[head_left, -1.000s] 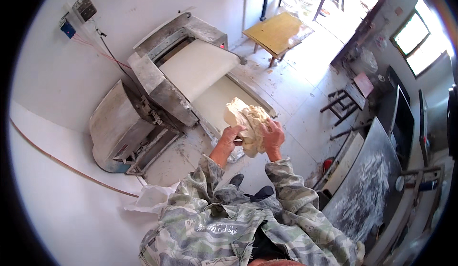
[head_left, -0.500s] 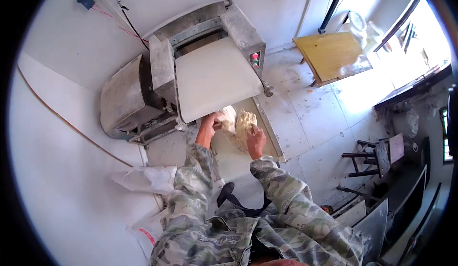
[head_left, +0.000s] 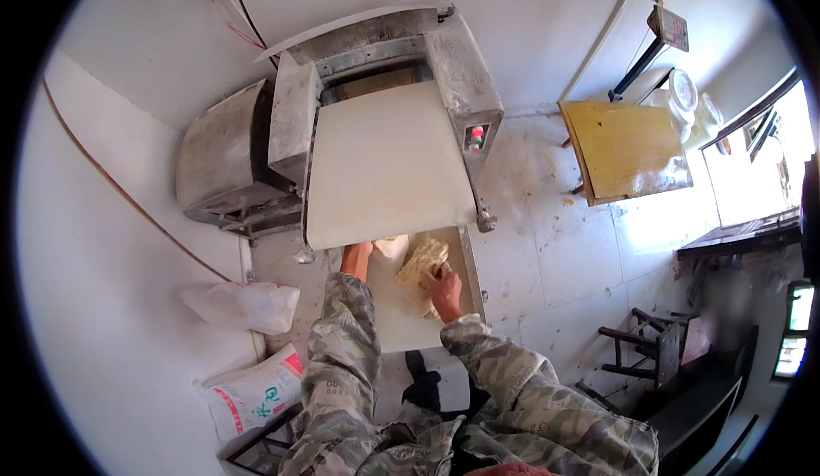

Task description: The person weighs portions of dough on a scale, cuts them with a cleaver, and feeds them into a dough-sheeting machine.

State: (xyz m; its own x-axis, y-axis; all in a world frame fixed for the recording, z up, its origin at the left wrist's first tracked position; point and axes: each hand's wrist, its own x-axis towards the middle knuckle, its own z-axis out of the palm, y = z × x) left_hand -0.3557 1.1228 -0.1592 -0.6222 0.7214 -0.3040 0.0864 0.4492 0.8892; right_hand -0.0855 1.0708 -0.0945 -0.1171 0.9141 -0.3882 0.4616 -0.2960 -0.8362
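A lump of pale, crumbly dough (head_left: 420, 260) lies on the machine's lower tray (head_left: 401, 326), just under the white conveyor belt (head_left: 386, 164) of a grey dough-rolling machine (head_left: 295, 126). My right hand (head_left: 444, 292) lies on the dough's near right side with its fingers curled on it. My left hand (head_left: 357, 258) reaches to the dough's left end at the belt's front edge; its fingers are partly hidden under the belt.
A white plastic bag (head_left: 242, 305) and a printed sack (head_left: 252, 395) lie on the floor at my left. A yellow wooden table (head_left: 623, 151) stands to the right, a dark stool (head_left: 641, 348) farther right. White wall behind the machine.
Earlier I held the dough up in both hands away from the machine. I have turned toward the machine and the dough has come down onto the tray at the belt's front edge.
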